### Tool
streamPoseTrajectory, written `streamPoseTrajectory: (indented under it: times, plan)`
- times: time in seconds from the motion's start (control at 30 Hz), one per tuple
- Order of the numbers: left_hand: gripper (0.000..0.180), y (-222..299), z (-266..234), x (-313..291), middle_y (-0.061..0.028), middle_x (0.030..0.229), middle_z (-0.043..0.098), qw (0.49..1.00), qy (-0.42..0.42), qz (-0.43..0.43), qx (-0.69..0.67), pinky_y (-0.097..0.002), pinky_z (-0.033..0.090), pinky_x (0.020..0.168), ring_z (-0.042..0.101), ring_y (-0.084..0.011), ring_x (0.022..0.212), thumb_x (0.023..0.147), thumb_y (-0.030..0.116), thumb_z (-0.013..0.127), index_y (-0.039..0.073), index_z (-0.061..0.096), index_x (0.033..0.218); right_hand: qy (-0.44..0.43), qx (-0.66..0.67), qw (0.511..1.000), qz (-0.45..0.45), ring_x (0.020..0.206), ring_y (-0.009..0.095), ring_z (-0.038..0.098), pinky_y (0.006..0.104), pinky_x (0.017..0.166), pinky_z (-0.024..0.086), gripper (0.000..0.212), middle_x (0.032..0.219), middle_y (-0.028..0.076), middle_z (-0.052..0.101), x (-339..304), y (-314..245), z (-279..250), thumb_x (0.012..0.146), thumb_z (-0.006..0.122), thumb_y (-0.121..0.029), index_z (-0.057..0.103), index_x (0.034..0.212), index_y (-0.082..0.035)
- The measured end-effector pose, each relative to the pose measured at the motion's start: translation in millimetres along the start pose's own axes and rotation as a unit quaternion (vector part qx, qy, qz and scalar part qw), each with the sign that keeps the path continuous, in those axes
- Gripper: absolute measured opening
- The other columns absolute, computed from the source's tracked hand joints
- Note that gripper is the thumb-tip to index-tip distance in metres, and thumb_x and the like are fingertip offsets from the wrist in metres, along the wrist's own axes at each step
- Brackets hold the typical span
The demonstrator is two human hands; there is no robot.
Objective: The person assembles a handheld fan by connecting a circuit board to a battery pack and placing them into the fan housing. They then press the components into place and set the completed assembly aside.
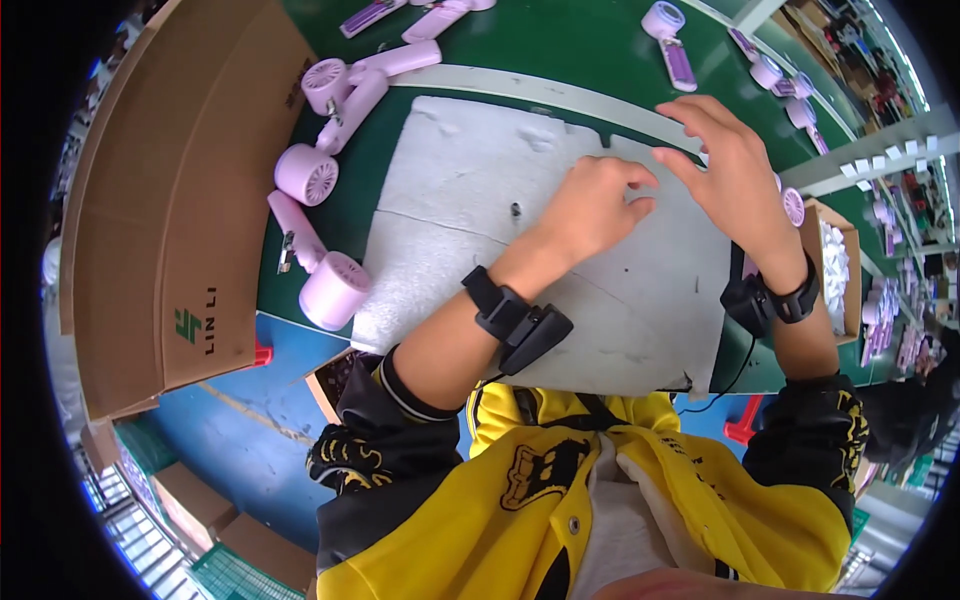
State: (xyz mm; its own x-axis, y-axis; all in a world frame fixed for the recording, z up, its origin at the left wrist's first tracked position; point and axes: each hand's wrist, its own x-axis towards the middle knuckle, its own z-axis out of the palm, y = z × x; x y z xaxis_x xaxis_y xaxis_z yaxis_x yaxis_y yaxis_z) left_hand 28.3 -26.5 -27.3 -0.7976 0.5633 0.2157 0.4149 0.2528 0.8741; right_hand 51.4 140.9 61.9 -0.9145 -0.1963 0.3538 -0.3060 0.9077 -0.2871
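My left hand hovers over the middle of a white foam sheet; its fingers are curled, with a gap between thumb and forefinger and nothing visible in it. My right hand is at the sheet's far right edge, thumb and fingers spread apart, also holding nothing visible. The two hands face each other without touching. Left of the sheet lie several pale pink handheld fans, among them a near fan and another fan. Beyond my right hand, a fan with a purple handle lies on the green tabletop.
A tall brown cardboard box borders the left side. To the right stands an open carton of small white parts, with part of a pink fan beside it. A pale strip crosses the table behind the sheet. More fans lie at the far right.
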Motion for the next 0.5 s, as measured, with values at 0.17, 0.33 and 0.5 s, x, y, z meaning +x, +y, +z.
streamPoseTrajectory:
  times: [0.17,0.33,0.5]
  plan:
    - [0.020,12,-6,8,-0.0160,0.089,0.069,0.995,0.013,-0.098,0.019,-0.0427,0.052,0.078,0.065,-0.0332,0.078,0.079,0.010,0.069,0.004,0.067,0.098,-0.167,0.020,0.979,-0.118,0.092,0.030,0.064,0.0382,0.084,0.051,0.039,0.125,0.012,0.059,90,10,39,0.082,0.067,-0.006,0.058,0.120,-0.002]
    - [0.032,-5,0,23,-0.0197,0.096,0.062,0.932,0.271,-0.170,-0.168,-0.0468,0.048,0.088,0.059,-0.0410,0.093,0.081,0.005,0.061,0.003,0.052,0.112,-0.115,0.074,0.963,-0.230,0.103,0.031,0.062,0.0389,0.088,0.051,0.041,0.127,0.013,0.058,171,24,132,0.084,0.065,-0.006,0.057,0.124,-0.002]
    - [0.043,-3,5,28,-0.0243,0.114,0.048,0.900,0.349,-0.176,-0.193,-0.0470,0.046,0.091,0.053,-0.0444,0.103,0.082,0.003,0.058,0.004,0.040,0.121,-0.152,0.097,0.959,-0.218,0.119,0.034,0.053,0.0393,0.102,0.042,0.041,0.127,0.016,0.058,201,29,178,0.081,0.067,-0.011,0.059,0.120,-0.002]
